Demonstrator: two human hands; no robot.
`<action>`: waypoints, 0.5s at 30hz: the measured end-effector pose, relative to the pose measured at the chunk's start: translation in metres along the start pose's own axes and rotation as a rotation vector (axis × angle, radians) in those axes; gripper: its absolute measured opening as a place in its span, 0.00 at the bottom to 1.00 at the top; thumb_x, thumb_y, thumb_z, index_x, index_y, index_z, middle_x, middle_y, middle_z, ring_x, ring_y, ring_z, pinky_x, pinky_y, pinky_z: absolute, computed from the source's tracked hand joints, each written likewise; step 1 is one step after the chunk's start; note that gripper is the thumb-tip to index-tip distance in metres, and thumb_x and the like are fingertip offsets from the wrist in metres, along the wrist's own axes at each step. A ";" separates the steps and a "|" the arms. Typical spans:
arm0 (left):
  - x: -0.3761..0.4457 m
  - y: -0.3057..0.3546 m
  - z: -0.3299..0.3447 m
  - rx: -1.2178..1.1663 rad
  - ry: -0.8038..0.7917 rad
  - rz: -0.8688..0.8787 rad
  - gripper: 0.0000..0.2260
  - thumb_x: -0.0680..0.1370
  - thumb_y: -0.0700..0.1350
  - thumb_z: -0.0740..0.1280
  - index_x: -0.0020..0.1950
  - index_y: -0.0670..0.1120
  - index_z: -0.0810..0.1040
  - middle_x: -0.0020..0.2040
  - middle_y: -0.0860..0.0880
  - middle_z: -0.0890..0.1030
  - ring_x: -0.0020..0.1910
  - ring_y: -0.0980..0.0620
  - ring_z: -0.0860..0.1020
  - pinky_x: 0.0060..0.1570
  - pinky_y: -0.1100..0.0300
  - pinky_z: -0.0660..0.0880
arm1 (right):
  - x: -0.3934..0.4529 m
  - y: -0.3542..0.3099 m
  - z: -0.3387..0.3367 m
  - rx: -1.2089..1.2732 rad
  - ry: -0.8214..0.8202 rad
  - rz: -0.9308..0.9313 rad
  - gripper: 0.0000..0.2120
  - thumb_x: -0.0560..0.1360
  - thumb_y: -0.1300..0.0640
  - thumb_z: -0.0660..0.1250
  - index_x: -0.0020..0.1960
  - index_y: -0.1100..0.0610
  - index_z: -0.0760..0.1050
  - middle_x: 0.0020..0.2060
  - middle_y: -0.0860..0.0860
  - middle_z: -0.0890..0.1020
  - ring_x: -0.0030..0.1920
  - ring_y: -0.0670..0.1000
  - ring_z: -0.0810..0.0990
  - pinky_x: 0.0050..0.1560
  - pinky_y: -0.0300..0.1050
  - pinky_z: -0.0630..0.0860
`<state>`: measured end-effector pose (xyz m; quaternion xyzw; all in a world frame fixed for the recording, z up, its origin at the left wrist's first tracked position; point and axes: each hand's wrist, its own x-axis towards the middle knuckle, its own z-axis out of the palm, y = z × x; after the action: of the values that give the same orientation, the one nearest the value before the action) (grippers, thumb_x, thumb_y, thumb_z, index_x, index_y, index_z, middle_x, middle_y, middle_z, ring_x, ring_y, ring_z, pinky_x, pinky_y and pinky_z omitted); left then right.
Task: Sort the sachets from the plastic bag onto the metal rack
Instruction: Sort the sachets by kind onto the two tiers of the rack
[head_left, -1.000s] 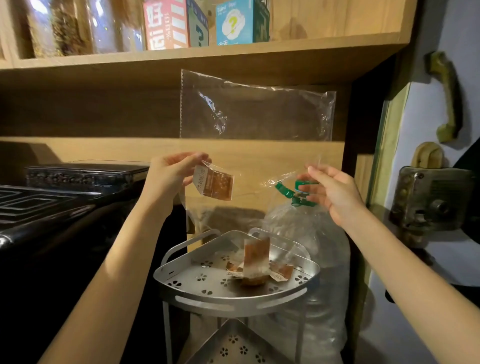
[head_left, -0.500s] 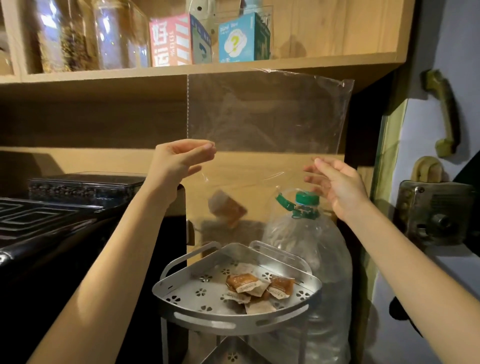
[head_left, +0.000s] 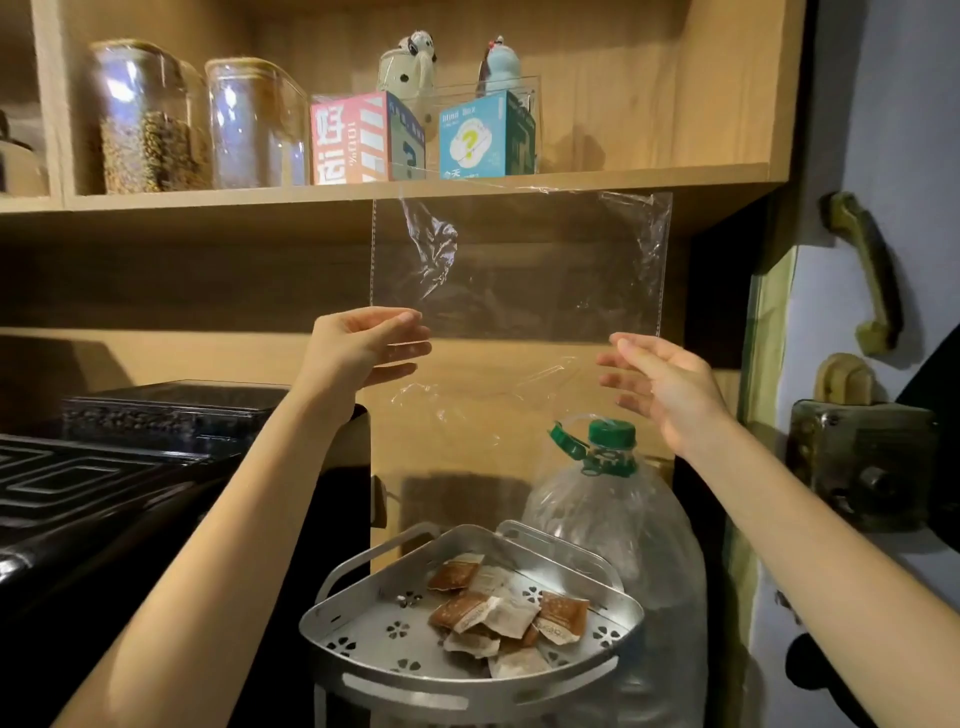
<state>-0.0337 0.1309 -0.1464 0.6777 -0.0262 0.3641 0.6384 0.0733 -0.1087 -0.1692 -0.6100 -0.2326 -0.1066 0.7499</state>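
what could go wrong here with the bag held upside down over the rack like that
1. The sachets lie heaped toward the front right of the metal rack; its rim is low, so a bump might tip one over.
2. The plastic bag, held up by the left hand and right hand, is clear and crinkled, so a sachet stuck inside could be missed.

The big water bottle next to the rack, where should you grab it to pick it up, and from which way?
Probably by its neck, just under the green cap, coming down from above. The water bottle stands upright, and its clear body looks too wide and smooth for one hand. The metal rack crowds its left side and the wall its right, so the top is the open way in.
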 end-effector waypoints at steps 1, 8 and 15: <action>-0.001 0.002 0.000 -0.003 0.004 0.012 0.08 0.75 0.42 0.66 0.51 0.40 0.80 0.43 0.45 0.83 0.34 0.56 0.83 0.38 0.62 0.80 | 0.000 -0.004 0.000 -0.002 -0.003 -0.010 0.05 0.77 0.57 0.63 0.49 0.51 0.77 0.41 0.49 0.84 0.35 0.44 0.83 0.34 0.38 0.78; -0.008 0.027 -0.002 -0.165 0.004 0.093 0.05 0.74 0.40 0.68 0.47 0.41 0.80 0.31 0.49 0.84 0.32 0.56 0.83 0.30 0.67 0.78 | -0.010 -0.039 -0.006 0.105 -0.056 -0.094 0.11 0.78 0.60 0.56 0.50 0.54 0.78 0.37 0.50 0.85 0.36 0.47 0.84 0.32 0.39 0.77; -0.017 0.043 -0.008 -0.304 0.069 -0.009 0.04 0.75 0.38 0.65 0.47 0.40 0.79 0.34 0.47 0.82 0.29 0.56 0.81 0.27 0.69 0.75 | -0.032 -0.055 -0.011 -0.060 -0.218 -0.014 0.15 0.78 0.63 0.58 0.63 0.57 0.70 0.37 0.56 0.81 0.35 0.50 0.83 0.34 0.43 0.79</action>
<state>-0.0709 0.1226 -0.1199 0.5604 -0.0562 0.3762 0.7357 0.0234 -0.1365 -0.1387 -0.6384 -0.3136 -0.0520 0.7010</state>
